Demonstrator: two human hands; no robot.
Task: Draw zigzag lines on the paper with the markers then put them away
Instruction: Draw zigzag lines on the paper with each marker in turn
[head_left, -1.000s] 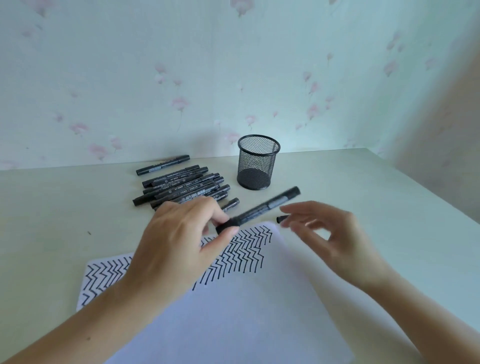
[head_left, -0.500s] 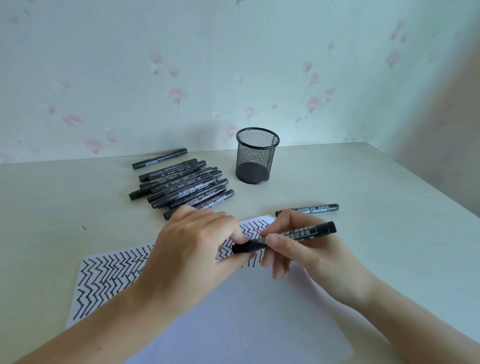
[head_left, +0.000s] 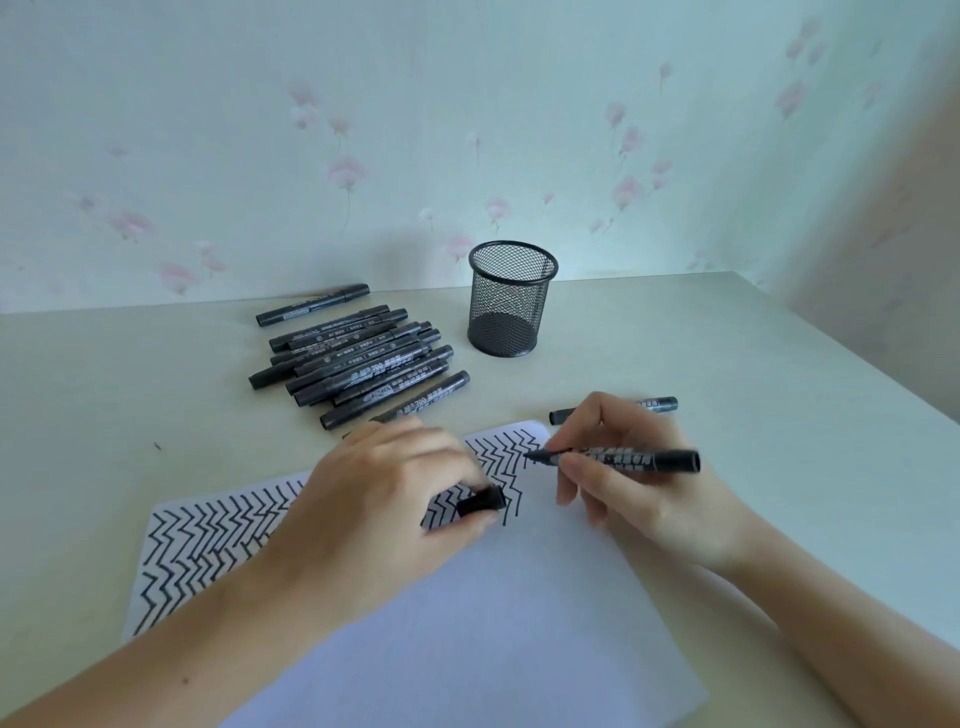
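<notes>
A white sheet of paper (head_left: 467, 623) lies on the table, its upper part covered in black zigzag lines (head_left: 208, 535). My right hand (head_left: 634, 499) grips an uncapped black marker (head_left: 634, 460), its tip pointing left at the top right end of the zigzags. My left hand (head_left: 379, 499) rests on the paper and pinches the marker's black cap (head_left: 480, 501). Another capped marker (head_left: 660, 404) lies just behind my right hand.
Several capped black markers (head_left: 358, 364) lie in a pile at the back left of the table. A black mesh pen cup (head_left: 511, 299) stands behind the paper, with nothing visible inside. A wallpapered wall rises behind the table; the table's right edge runs diagonally.
The cap has come off the marker: my left hand pulled it away to the left while my right hand turned the marker's tip down toward the paper.
</notes>
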